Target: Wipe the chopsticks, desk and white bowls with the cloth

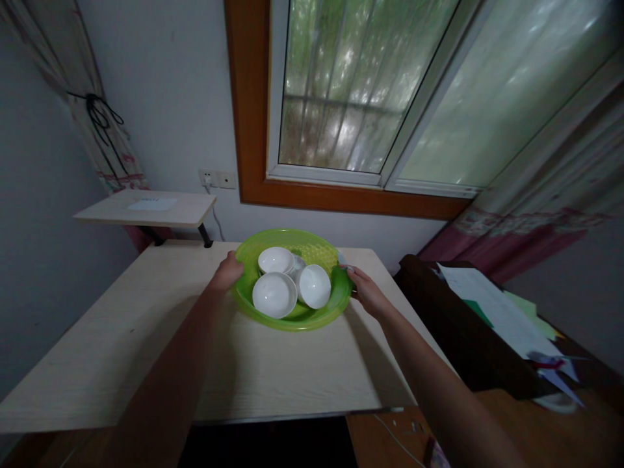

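Both my hands hold a round green plastic basin [292, 323] over the far middle of the desk. My left hand [227, 272] is closed on its left rim, and my right hand [366, 291] grips the right rim with the thumb on top. Inside the basin sit several white bowls: one at the back left [275, 259], one at the front [274, 296] and one at the right [314, 286], tilted. More white ware between them is partly hidden. A yellow textured thing [316, 255] lies along the basin's back side.
The pale wooden desk [273, 377] spans the front. A small raised shelf [146, 207] with a paper label stands at its left back. Behind are a wall socket [217, 179] and a barred window [341, 97]. Papers [497, 312] lie on a dark piece of furniture at the right.
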Available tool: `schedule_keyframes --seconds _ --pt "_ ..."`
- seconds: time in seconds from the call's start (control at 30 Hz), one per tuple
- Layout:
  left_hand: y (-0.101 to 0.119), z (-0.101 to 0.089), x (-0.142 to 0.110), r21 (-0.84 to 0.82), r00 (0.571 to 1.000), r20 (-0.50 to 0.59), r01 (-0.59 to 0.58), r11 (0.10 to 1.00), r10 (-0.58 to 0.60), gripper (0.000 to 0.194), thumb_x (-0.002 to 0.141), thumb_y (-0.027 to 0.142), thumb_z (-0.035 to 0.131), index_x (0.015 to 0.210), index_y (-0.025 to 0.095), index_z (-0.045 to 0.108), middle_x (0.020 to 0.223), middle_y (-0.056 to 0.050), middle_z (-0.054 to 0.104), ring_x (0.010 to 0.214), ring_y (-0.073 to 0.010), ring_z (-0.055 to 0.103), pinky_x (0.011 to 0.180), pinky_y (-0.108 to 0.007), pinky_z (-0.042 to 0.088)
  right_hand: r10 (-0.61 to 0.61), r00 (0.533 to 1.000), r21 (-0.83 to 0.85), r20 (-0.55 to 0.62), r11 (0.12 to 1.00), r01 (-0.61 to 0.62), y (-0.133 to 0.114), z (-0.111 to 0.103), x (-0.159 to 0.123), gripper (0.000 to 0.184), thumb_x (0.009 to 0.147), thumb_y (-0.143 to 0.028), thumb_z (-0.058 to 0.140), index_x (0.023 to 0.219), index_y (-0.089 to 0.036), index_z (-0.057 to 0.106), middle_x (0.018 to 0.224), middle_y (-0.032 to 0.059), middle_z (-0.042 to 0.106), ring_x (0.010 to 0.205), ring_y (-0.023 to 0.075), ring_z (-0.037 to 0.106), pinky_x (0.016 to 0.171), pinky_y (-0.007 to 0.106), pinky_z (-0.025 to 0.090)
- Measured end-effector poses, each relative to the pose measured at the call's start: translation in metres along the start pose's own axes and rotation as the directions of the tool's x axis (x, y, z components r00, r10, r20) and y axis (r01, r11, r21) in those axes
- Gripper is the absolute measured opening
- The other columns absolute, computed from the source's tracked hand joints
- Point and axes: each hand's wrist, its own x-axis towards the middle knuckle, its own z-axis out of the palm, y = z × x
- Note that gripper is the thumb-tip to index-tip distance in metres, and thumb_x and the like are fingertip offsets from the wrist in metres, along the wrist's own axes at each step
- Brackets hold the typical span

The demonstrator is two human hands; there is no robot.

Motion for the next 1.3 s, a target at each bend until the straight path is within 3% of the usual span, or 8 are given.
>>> schedule_keyframes --seconds 0.17,0.27,0.37,0.5,0.8,1.0,1.13,1.3 --pt "-0.010 -0.025 0.001 0.095 0.989 0.150 0.004 0.995 -0.018 0.034 0.098 0.028 0.072 0.129 0.015 0.067 0.126 -0.019 0.082 0.110 -0.0312 0.083 0.074 -0.028 0.061 -0.021 1.000 0.006 0.002 1.000 0.021 -0.007 0.004 0.019 0.038 0.094 -0.051 0.071 0.123 -0.028 0.080 0.120 0.0068 0.084 0.104 0.0278 0.076 0.079 0.035 0.062" --pt "-0.013 -0.032 0.009 0.140 0.989 0.144 -0.039 0.989 0.019 0.027 0.100 0.035 0.071 0.120 0.017 0.069 0.120 -0.016 0.084 0.109 -0.0314 0.082 0.076 -0.029 0.061 -0.054 0.998 0.024 0.012 0.998 0.053 -0.007 0.007 0.034 0.035 0.092 -0.050 0.073 0.117 -0.027 0.080 0.110 0.0059 0.085 0.093 0.0264 0.076 0.076 0.035 0.061" --pt "-0.007 -0.026 0.016 0.156 0.996 0.067 -0.066 0.986 0.056 0.037 0.099 0.034 0.074 0.131 0.017 0.068 0.132 -0.020 0.082 0.120 -0.0328 0.080 0.088 -0.031 0.061 -0.092 0.996 0.033 0.004 0.995 0.092 -0.005 0.008 0.042 0.034 0.090 -0.049 0.073 0.114 -0.026 0.081 0.105 0.0054 0.085 0.088 0.0260 0.076 0.076 0.036 0.061" --pt "0.005 -0.009 0.020 0.123 0.998 0.052 -0.044 0.991 0.038 0.043 0.103 0.029 0.068 0.145 0.019 0.064 0.142 -0.020 0.079 0.125 -0.0313 0.080 0.094 -0.033 0.062 -0.093 0.995 0.034 0.031 0.995 0.092 -0.003 0.006 0.043 0.036 0.090 -0.048 0.071 0.118 -0.027 0.081 0.109 0.0055 0.086 0.089 0.0264 0.076 0.074 0.036 0.061" --pt "0.004 0.005 0.028 0.141 1.000 0.005 0.016 0.990 -0.017 0.041 0.108 0.025 0.061 0.147 0.017 0.063 0.147 -0.023 0.076 0.133 -0.0339 0.077 0.097 -0.035 0.061 -0.152 0.988 0.019 -0.016 0.988 0.152 0.007 0.010 0.031 0.045 0.086 -0.061 0.076 0.116 -0.027 0.080 0.110 0.0066 0.086 0.097 0.0291 0.078 0.087 0.041 0.064" --pt "0.009 0.003 0.015 0.132 0.998 -0.005 0.060 0.989 -0.060 0.040 0.108 0.025 0.061 0.148 0.019 0.061 0.147 -0.022 0.076 0.133 -0.0323 0.077 0.097 -0.034 0.060 -0.071 0.992 0.077 -0.104 0.994 0.080 0.018 0.015 0.000 0.051 0.084 -0.060 0.078 0.125 -0.028 0.080 0.117 0.0070 0.084 0.099 0.0287 0.077 0.076 0.036 0.063" --pt "0.009 0.003 0.010 0.104 0.998 0.000 0.060 0.993 -0.060 0.040 0.108 0.023 0.061 0.147 0.017 0.061 0.147 -0.022 0.076 0.133 -0.0317 0.077 0.096 -0.033 0.060 -0.021 0.993 0.092 -0.119 0.995 0.032 0.024 0.014 -0.022 0.050 0.088 -0.057 0.076 0.130 -0.030 0.079 0.127 0.0066 0.083 0.104 0.0281 0.077 0.080 0.037 0.064" --pt "0.004 0.006 0.012 0.070 1.000 -0.014 -0.011 0.997 0.012 0.042 0.103 0.028 0.068 0.144 0.018 0.064 0.137 -0.023 0.080 0.126 -0.0374 0.080 0.092 -0.037 0.062 0.000 0.996 0.059 -0.085 0.998 0.005 0.020 0.006 -0.017 0.041 0.093 -0.055 0.074 0.126 -0.033 0.081 0.128 0.0070 0.083 0.109 0.0302 0.077 0.085 0.041 0.066"
